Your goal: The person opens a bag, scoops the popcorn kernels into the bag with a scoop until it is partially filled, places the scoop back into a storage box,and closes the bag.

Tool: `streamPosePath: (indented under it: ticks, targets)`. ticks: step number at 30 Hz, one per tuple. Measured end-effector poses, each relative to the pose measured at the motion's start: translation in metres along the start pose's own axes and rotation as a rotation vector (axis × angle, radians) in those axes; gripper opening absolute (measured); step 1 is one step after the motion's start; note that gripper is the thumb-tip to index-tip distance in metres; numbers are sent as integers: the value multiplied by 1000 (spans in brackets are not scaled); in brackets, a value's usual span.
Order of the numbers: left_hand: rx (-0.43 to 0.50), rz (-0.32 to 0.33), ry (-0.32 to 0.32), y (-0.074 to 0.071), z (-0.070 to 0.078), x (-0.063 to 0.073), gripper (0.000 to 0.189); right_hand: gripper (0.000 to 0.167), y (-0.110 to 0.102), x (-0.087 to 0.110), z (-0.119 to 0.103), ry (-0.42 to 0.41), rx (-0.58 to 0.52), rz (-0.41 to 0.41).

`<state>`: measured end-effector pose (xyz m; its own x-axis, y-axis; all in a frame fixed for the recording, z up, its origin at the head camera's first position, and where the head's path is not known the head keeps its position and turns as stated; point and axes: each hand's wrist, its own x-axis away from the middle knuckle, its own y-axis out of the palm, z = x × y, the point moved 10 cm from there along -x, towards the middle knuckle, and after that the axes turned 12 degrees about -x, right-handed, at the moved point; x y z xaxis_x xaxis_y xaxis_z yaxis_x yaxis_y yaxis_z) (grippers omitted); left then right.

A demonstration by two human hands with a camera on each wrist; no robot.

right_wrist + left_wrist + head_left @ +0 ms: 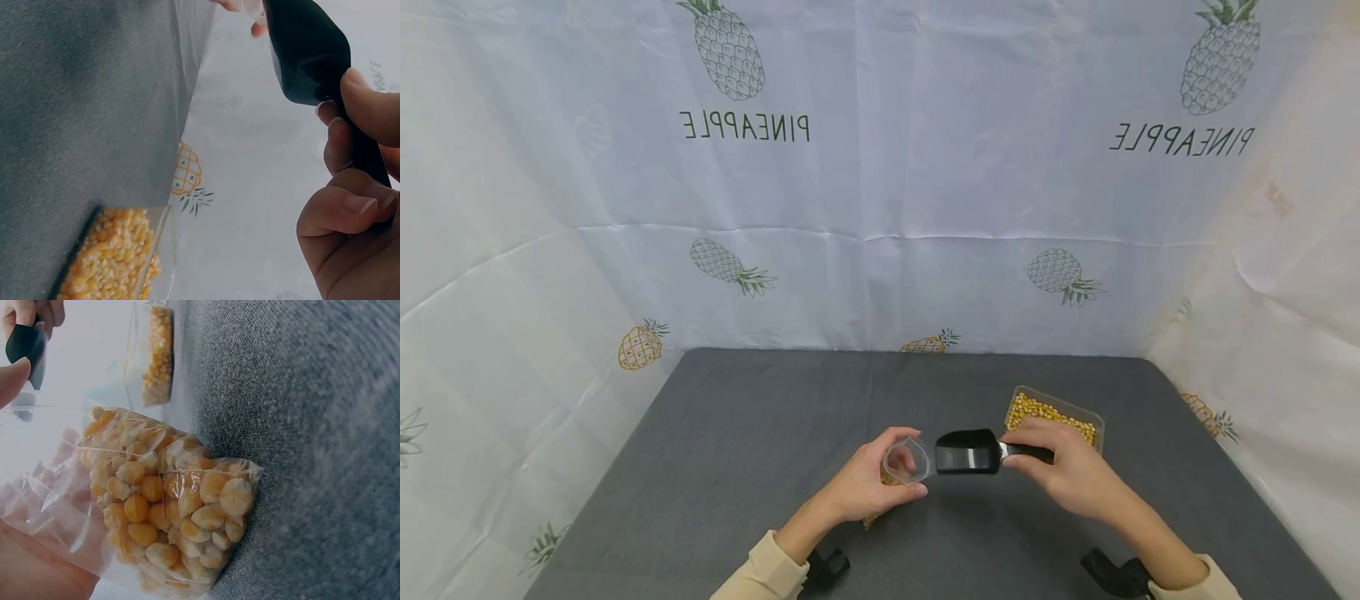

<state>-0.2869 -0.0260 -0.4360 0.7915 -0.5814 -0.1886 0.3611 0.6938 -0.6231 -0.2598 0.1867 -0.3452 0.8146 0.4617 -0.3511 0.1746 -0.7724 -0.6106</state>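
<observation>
Gray table (760, 433); left fingers (891, 438) hold corn bag (169, 512), right fingers (338, 144) grip scoop (967, 452).

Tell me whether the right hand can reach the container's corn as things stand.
Likely yes: the right hand is near the container, which looks lidless, and nothing seems to block the corn, though the hand's fingers grip the scoop.

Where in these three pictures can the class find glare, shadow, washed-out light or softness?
Head: a pale glare strip on the black scoop, soft shadow on the gray table below it; left wrist: glints on the fairly crisp bag of kernels, washed-out background at upper left, table soft toward the right; right wrist: scoop dark against the bright curtain.
</observation>
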Motion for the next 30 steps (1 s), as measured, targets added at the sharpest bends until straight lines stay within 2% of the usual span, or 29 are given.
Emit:
streamPosePath:
  ticks: [10,20,30]
  targets:
    - [-5,0,2,0,0,0,63,27,-13,14,15,32,57,68]
    - [2,0,3,1,-1,1,62,26,-26,29,44,151,90,93]
    - [-4,19,16,-1,0,0,61,26,-38,38,62,195,103,130]
